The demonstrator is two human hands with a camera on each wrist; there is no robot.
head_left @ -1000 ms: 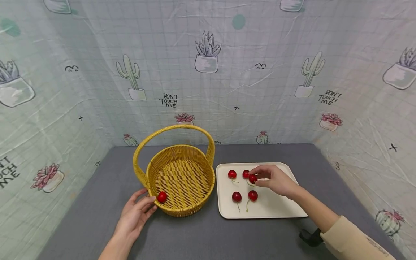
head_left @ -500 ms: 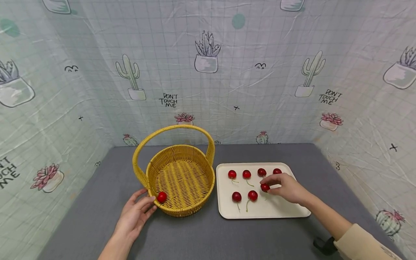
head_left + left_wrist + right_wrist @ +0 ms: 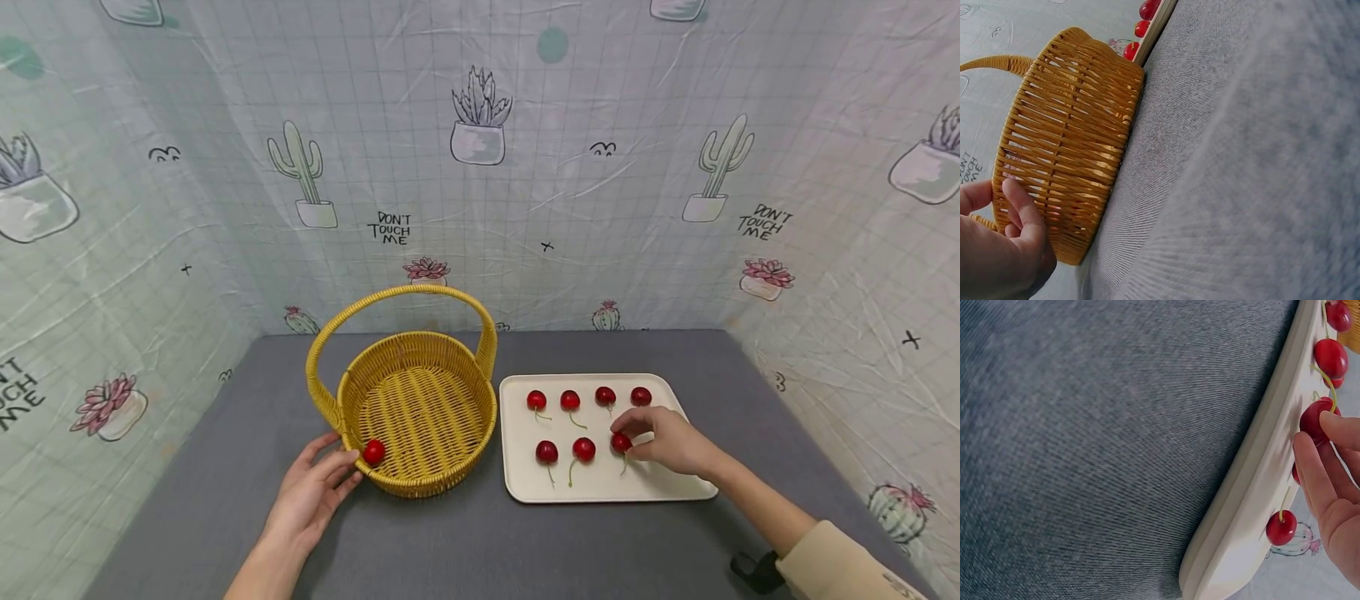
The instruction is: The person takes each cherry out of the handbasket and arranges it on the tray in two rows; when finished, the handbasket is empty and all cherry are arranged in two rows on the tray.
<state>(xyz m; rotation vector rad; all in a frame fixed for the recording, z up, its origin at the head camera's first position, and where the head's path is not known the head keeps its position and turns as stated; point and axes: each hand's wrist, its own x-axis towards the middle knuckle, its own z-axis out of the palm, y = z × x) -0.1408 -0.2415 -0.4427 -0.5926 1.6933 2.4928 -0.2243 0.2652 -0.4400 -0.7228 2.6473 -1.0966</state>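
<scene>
My left hand (image 3: 311,492) pinches the near-left rim of a round yellow wicker basket (image 3: 423,479), with a finger against the outer wall in the left wrist view. One red cherry (image 3: 373,452) lies inside, right by that rim. Over a cream tray (image 3: 682,487), my right hand (image 3: 671,442) holds a dark red cherry (image 3: 1315,420) between thumb and fingers, its green stem showing. That cherry is low over the tray, to the right of another cherry (image 3: 583,450) in the near row. More cherries with stems lie on the tray in a far row, including one (image 3: 641,396) just beyond the hand.
The basket's tall arched handle (image 3: 401,292) rises above its bowl, just left of the tray. Both stand on a grey cloth-covered table (image 3: 450,550). A curtain (image 3: 540,183) printed with cacti closes off the back and sides.
My right hand has moved right and nearer to me with the cherry, from by the far row to the near row's right end. The left hand keeps its place on the basket.
</scene>
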